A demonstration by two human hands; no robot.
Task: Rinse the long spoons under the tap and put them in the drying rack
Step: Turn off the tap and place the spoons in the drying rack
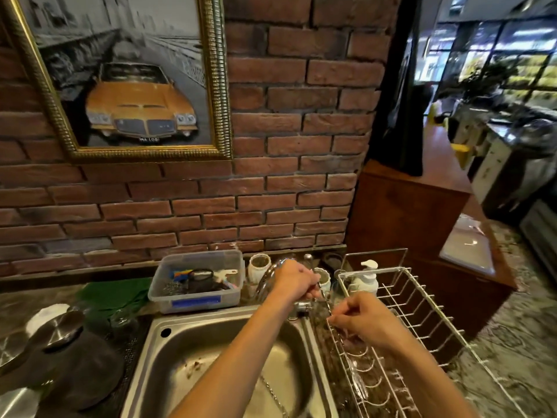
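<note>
My left hand (297, 282) is closed around the chrome tap (267, 277) behind the steel sink (168, 342), near its base. My right hand (361, 322) hovers over the left rim of the white wire drying rack (419, 300), fingertips pinched on a thin metal rod that looks like a long spoon (327, 306). The spoon's bowl is hidden or blurred. A shiny long utensil (357, 377) lies low in the rack under my right forearm. I see no water stream.
A clear plastic box of small utensils (197, 285) stands behind the sink. White ceramic cups (258, 268) and a soap pump bottle (366, 277) line the brick wall. A dark pot with a steel lid (57, 330) sits left. A chain (271, 393) lies in the sink.
</note>
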